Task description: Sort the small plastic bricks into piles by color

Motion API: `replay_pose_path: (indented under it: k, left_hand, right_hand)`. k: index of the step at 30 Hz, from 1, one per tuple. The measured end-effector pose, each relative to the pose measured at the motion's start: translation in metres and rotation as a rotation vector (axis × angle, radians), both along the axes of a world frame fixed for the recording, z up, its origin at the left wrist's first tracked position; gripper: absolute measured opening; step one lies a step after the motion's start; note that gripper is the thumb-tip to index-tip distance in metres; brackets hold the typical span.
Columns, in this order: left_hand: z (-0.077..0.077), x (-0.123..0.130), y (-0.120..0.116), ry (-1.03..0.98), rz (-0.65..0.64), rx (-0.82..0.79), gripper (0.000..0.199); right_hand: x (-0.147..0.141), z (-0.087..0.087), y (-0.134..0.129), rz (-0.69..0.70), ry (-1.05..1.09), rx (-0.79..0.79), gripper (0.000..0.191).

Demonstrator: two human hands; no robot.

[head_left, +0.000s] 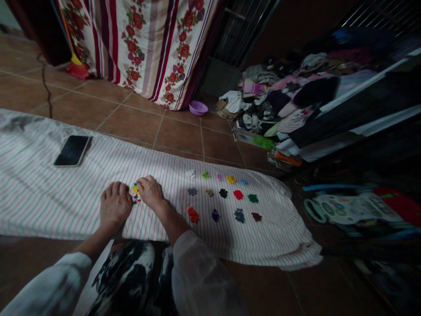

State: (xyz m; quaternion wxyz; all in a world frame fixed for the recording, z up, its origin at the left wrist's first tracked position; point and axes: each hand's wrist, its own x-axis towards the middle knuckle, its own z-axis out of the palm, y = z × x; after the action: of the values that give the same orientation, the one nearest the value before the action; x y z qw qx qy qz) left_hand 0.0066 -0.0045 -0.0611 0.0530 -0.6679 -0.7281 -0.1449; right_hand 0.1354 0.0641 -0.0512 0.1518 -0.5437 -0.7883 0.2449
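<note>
A small mixed heap of tiny coloured pieces [135, 189], yellow, green, blue and red, lies on the striped cloth [158, 224] between both hands. My left hand [115, 204] rests palm down just left of the heap, fingers lying on the cloth. Against the heap's right side is my right hand [150, 191], its fingers bent together at the pieces; anything between the fingertips is too small to make out. To the right, sorted piles lie in three rows, among them yellow pieces [231, 179], black pieces [223, 193], red pieces [238, 194] and orange pieces [193, 214].
A dark-screened phone [73, 151] lies on the cloth at the left. Beyond it, a floral curtain [148, 48] hangs above the tiled floor, with a purple basin [198, 108] at its foot. Heaped clothes [279, 94] fill the far right.
</note>
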Motion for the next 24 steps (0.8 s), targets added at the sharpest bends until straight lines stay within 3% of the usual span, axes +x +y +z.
replay_pose_path:
  k: [14,24]
  left_hand:
    - [0.008,0.003,-0.003,-0.007,-0.029,0.025,0.034]
    - [0.010,0.003,-0.004,-0.067,-0.033,0.013,0.036]
  right_hand:
    - [-0.001,-0.005,-0.008,-0.036,0.127,0.084,0.016]
    - [0.018,0.005,-0.002,-0.062,0.225,0.106,0.012]
